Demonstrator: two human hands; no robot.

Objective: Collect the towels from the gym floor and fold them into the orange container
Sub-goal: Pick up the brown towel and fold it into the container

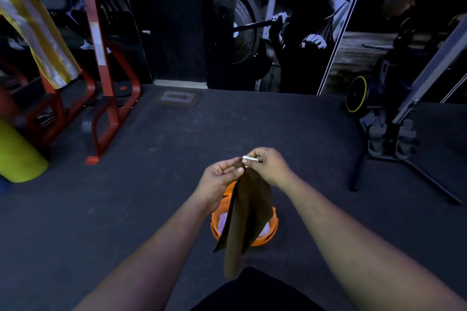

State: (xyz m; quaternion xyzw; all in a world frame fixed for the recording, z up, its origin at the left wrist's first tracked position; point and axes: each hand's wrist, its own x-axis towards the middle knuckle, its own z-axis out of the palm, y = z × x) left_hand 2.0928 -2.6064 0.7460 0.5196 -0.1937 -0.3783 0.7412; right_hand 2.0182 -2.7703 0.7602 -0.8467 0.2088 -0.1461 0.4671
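Observation:
A dark brown towel hangs down in front of me, folded lengthwise. My right hand pinches its top corner by a small white tag. My left hand pinches the top edge right beside it. Directly below the towel, the orange container stands on the dark gym floor, mostly hidden by the cloth. Something pale and striped lies inside it.
A red steel rack stands at the left, with a yellow-and-white striped towel draped high over it and a yellow-green roller below. A grey bench frame and dumbbells stand at the right. A small mat lies by the far wall.

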